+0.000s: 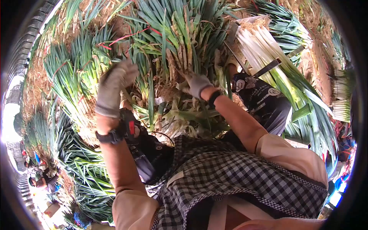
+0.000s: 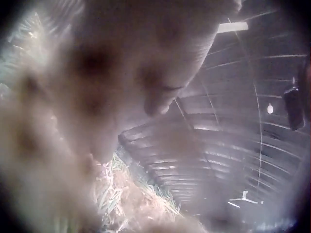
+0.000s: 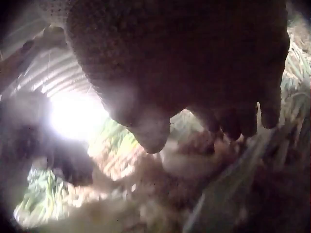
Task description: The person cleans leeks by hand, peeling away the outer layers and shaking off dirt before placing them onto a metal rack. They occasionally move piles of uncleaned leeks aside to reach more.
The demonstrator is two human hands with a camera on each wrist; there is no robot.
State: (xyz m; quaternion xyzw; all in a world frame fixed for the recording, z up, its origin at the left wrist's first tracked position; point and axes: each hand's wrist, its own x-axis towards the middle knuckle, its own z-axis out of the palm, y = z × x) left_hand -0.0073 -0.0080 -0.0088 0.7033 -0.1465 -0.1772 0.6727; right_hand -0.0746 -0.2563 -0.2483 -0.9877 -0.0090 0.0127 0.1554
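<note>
My gloved left hand (image 1: pixel 115 86) is raised over the bundles at left centre, its fingers extended and nothing in them. In the left wrist view that gloved hand (image 2: pixel 141 58) is large and blurred. A gloved right hand (image 1: pixel 197 84) reaches to the root end of a big bundle of unpeeled leeks (image 1: pixel 184 38), fingertips right at the brown lower stalks. Seen from the right wrist, this hand (image 3: pixel 194 73) points its fingers down, slightly spread, over roots and loose leaves. Peeled leaves (image 1: pixel 184 119) lie heaped between the knees.
On the right, cleaned white leeks (image 1: pixel 260 50) lie in a holder with a dark metal bar (image 1: pixel 267 69). More leek bundles (image 1: pixel 73 73) stand at left, and others (image 1: pixel 283 27) lie at upper right. Red ties (image 1: pixel 126 37) trail across the leaves.
</note>
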